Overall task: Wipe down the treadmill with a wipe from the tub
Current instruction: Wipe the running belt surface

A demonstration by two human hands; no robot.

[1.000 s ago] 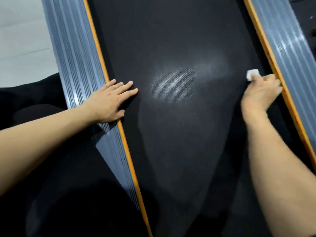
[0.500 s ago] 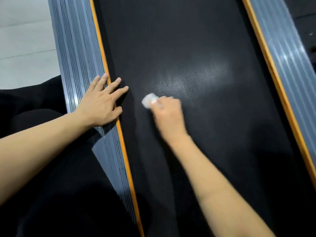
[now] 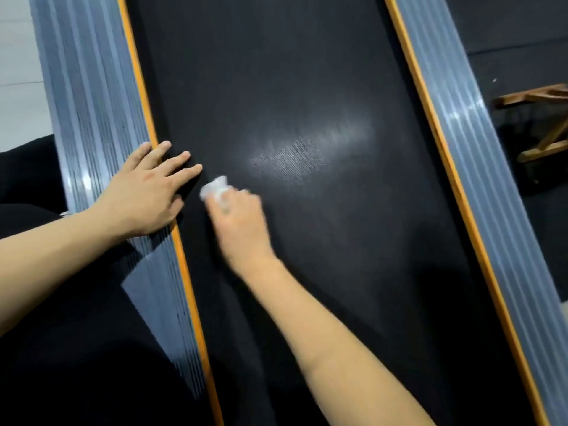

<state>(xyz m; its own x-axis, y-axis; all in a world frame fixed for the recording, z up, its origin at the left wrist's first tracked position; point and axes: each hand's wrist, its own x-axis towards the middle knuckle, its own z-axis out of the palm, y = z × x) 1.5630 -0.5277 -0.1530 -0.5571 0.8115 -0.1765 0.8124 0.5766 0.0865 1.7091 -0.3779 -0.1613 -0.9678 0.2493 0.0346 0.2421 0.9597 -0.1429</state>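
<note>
The treadmill's black belt (image 3: 307, 87) runs up the middle of the head view between two grey ribbed side rails with orange edges. My right hand (image 3: 241, 222) grips a small bunched white wipe (image 3: 213, 187) and presses it on the belt near the left edge. The hand and wipe are blurred. My left hand (image 3: 147, 192) rests flat with straight fingers across the left rail (image 3: 92, 118) and its orange strip, fingertips on the belt, just left of the wipe. The tub is not in view.
The right side rail (image 3: 467, 149) slants down the right side. A wooden frame (image 3: 541, 124) stands on the dark floor at the far right. Pale floor tiles (image 3: 18, 87) show at the upper left. Dark clothing fills the lower left.
My right hand swept the wipe from the belt's right edge across to the left side, ending close to my left hand. My left hand stayed on the left rail. The camera shifted slightly.
</note>
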